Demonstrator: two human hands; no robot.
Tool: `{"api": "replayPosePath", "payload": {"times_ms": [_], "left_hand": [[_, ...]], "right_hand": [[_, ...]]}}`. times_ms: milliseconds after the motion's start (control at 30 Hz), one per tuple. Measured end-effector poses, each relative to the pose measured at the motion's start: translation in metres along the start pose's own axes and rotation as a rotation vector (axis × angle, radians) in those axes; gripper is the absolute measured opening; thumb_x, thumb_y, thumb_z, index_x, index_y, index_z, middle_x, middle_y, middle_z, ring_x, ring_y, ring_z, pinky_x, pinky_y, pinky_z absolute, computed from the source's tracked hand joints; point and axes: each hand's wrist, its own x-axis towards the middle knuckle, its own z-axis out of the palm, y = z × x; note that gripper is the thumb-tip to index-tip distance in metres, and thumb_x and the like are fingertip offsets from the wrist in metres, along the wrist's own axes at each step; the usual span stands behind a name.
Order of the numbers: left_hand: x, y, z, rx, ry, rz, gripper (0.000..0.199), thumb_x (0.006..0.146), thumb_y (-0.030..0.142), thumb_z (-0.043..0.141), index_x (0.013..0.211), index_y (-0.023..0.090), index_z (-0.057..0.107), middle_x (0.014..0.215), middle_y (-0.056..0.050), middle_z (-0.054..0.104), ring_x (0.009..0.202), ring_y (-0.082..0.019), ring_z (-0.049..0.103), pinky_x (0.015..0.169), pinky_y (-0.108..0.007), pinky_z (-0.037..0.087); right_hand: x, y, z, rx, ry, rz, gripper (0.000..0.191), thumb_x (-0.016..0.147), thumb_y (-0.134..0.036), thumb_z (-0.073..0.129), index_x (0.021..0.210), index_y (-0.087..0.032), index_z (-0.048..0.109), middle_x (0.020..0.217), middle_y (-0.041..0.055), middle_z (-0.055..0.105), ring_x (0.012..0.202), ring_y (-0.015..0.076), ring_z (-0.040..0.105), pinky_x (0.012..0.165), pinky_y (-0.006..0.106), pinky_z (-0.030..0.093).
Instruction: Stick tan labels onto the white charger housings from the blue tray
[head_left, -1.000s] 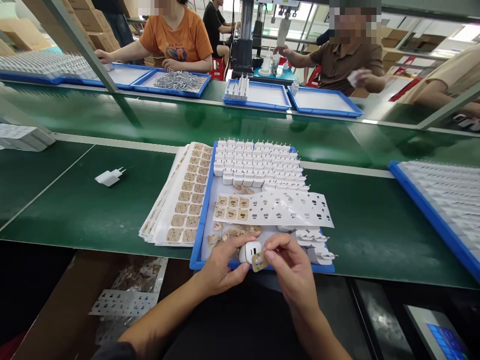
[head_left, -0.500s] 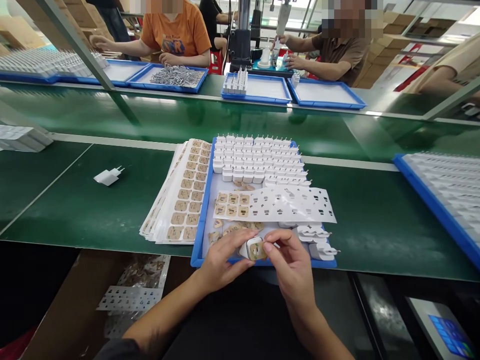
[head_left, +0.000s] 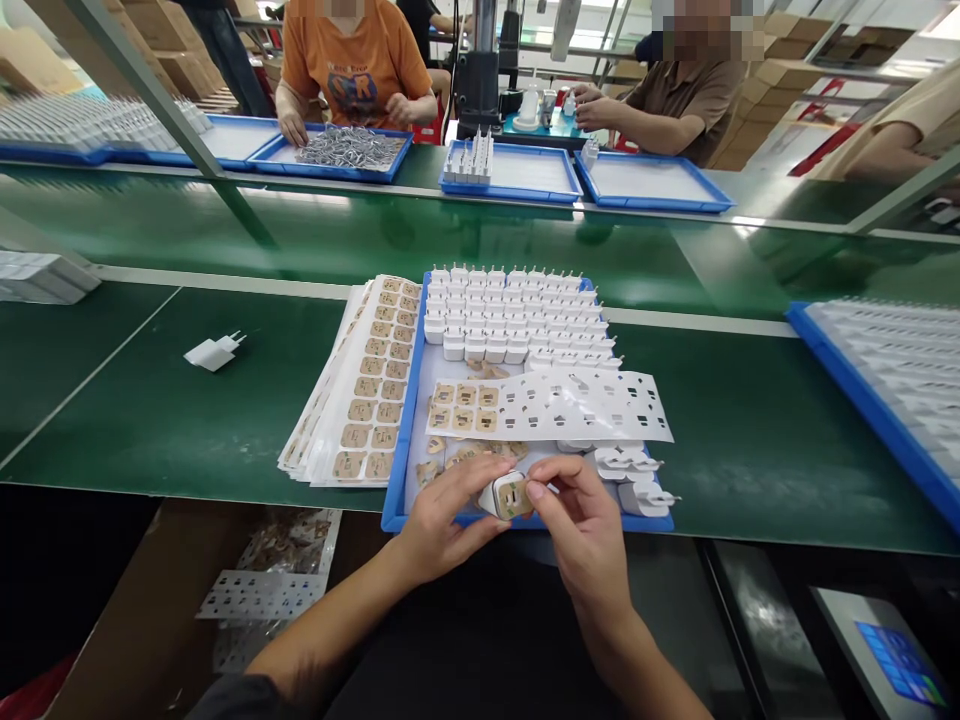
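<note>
Our left hand [head_left: 442,508] hides part of the charger [head_left: 490,499]; we see the far-right tray [head_left: 862,403] cut by the edge.

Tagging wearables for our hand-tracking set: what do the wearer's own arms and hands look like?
Left hand and right hand are bare: no gloves, rings or watch visible. A dark sleeve shows at the lower end of the left forearm; the right forearm is uncovered down to the frame edge.

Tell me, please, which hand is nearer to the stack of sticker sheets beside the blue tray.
Left. The left hand is just right of the sheet stack, on the near side; the right hand is farther right, past the white charger.
</note>
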Motion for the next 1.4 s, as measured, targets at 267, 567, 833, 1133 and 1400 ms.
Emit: {"api": "replayPosePath", "payload": {"times_ms": [267, 567, 833, 1133, 1400], "left_hand": [[0.000, 0.000, -0.001, 0.004, 0.004, 0.022, 0.053, 0.095, 0.030, 0.064, 0.145, 0.022, 0.048, 0.131, -0.014, 0.068, 0.126, -0.025, 0.063, 0.109, -0.043, 0.052], [0.003, 0.002, -0.003, 0.026, 0.024, 0.041, 0.051, 0.095, 0.032, 0.065, 0.143, 0.021, 0.050, 0.128, -0.014, 0.070, 0.124, -0.024, 0.065, 0.108, -0.040, 0.052], [0.003, -0.001, -0.004, 0.006, 0.024, 0.034, 0.050, 0.095, 0.030, 0.064, 0.142, 0.022, 0.051, 0.130, -0.013, 0.069, 0.124, -0.024, 0.065, 0.107, -0.039, 0.053], [0.002, -0.003, 0.000, -0.043, 0.096, 0.063, 0.050, 0.092, 0.022, 0.068, 0.140, 0.021, 0.053, 0.129, -0.014, 0.070, 0.124, -0.025, 0.065, 0.106, -0.041, 0.055], [-0.003, -0.007, 0.007, -0.142, 0.216, 0.105, 0.051, 0.087, 0.015, 0.074, 0.135, 0.022, 0.057, 0.129, -0.014, 0.069, 0.124, -0.025, 0.066, 0.109, -0.046, 0.055]], "right_hand": [[0.000, -0.002, 0.001, -0.059, -0.015, -0.054, 0.001, 0.090, -0.024, 0.069, 0.090, -0.025, 0.068, 0.084, 0.0008, 0.066, 0.075, 0.0141, 0.064, 0.064, 0.022, 0.057], [-0.001, 0.001, 0.006, -0.195, 0.022, -0.147, 0.008, 0.088, -0.019, 0.070, 0.090, -0.024, 0.066, 0.082, 0.0006, 0.064, 0.073, 0.0141, 0.062, 0.064, 0.024, 0.058], [0.001, 0.004, 0.007, -0.310, 0.021, -0.234, 0.008, 0.089, -0.017, 0.068, 0.092, -0.023, 0.064, 0.082, 0.0009, 0.065, 0.070, 0.0138, 0.063, 0.061, 0.025, 0.057], [0.003, 0.010, 0.008, -0.493, 0.020, -0.404, 0.027, 0.085, -0.018, 0.073, 0.109, -0.025, 0.064, 0.096, 0.0026, 0.062, 0.072, 0.0136, 0.060, 0.065, 0.027, 0.058], [0.000, 0.016, 0.004, -0.124, -0.158, -0.159, 0.023, 0.089, -0.022, 0.071, 0.110, -0.032, 0.070, 0.105, 0.0039, 0.062, 0.096, 0.0179, 0.064, 0.070, 0.025, 0.060]]}}
